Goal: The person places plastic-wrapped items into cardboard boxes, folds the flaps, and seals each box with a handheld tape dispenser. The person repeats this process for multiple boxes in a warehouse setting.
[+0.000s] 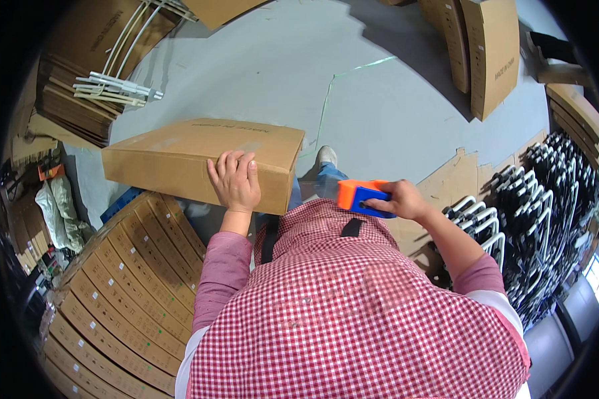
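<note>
A flat brown cardboard box lies in front of me, slightly to the left, with a strip of clear tape over its near edge. My left hand rests on that near edge, fingers stretched over the top and the palm against the side. In my right hand is an orange and blue tape dispenser, held beside the box's right end and apart from it. A piece of clear tape seems to stick out from the dispenser's left side. My fingers wrap round its blue part.
Stacked flat boxes stand at my lower left. White metal tubes lean by folded cardboard at the far left. Upright boxes stand at the far right. Many black and white metal frames crowd the right, beside flattened cardboard.
</note>
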`<action>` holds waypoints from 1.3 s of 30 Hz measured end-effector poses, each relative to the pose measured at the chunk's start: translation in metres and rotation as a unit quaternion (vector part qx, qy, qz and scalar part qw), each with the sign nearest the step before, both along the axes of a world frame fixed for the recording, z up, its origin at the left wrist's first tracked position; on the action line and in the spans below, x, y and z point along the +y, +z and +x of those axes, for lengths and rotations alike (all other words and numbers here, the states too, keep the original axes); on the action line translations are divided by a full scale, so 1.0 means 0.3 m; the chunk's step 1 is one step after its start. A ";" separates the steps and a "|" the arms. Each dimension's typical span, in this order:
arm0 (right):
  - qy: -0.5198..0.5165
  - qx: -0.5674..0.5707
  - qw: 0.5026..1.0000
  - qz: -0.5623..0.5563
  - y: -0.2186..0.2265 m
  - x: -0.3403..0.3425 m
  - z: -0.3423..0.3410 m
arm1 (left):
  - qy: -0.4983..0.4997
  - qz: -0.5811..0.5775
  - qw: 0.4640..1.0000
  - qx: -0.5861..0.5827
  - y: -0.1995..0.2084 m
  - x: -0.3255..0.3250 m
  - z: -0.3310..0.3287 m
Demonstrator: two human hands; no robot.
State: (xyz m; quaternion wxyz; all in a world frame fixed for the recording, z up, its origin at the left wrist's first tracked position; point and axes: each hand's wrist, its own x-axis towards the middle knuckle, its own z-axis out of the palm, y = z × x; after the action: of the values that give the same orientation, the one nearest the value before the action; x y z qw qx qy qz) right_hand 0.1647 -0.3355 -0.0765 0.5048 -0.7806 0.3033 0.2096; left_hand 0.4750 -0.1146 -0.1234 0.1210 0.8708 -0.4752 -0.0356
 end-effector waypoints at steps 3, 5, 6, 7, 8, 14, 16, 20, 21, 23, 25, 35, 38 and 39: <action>0.050 0.137 0.987 -0.060 0.005 0.012 -0.024 | 0.002 0.023 1.000 0.000 -0.004 0.002 0.000; 0.045 0.146 0.984 -0.090 -0.059 0.083 0.068 | 0.001 0.023 1.000 -0.006 -0.007 -0.002 -0.002; 0.034 0.141 0.984 -0.100 -0.102 0.128 0.133 | 0.000 0.022 1.000 -0.011 -0.008 -0.003 -0.002; 0.029 0.147 0.984 -0.099 -0.141 0.173 0.198 | 0.000 0.018 1.000 -0.014 -0.009 -0.006 -0.004; 0.011 0.155 0.985 -0.076 -0.176 0.215 0.261 | -0.001 0.018 1.000 -0.015 -0.010 -0.006 -0.004; -0.051 0.234 0.971 -0.029 -0.170 0.329 0.464 | 0.000 0.034 0.999 -0.007 -0.013 0.020 -0.009; -0.065 0.264 0.962 -0.012 -0.132 0.328 0.487 | -0.002 0.036 0.999 -0.008 -0.017 0.033 -0.012; -0.037 0.257 0.966 0.008 -0.106 0.325 0.529 | -0.007 0.032 0.999 -0.019 -0.011 0.038 -0.011; -0.044 0.271 0.961 0.008 -0.111 0.326 0.539 | -0.009 0.035 0.999 -0.015 -0.004 0.034 -0.011; -0.036 0.294 0.955 0.002 -0.139 0.324 0.562 | -0.003 0.033 0.999 0.004 0.011 0.023 -0.007; -0.043 0.326 0.944 0.025 -0.188 0.322 0.581 | -0.004 0.022 1.000 0.014 0.027 0.012 -0.003; -0.403 0.322 0.850 0.109 -0.448 0.515 0.578 | 0.033 0.078 0.995 -0.043 -0.066 0.218 0.477; -0.467 0.311 0.827 0.028 -0.404 0.570 0.628 | 0.153 0.105 0.965 -0.187 -0.131 0.411 0.930; -0.483 0.302 0.822 0.013 -0.373 0.581 0.668 | 0.185 0.075 0.963 -0.181 -0.145 0.481 1.090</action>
State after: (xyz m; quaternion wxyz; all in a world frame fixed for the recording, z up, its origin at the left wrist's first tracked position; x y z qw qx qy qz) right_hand 0.3651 -0.1612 -0.1885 0.4343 -0.4255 0.7759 0.1683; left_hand 0.8020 0.0297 -0.1668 -0.0282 0.9421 -0.3154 0.1104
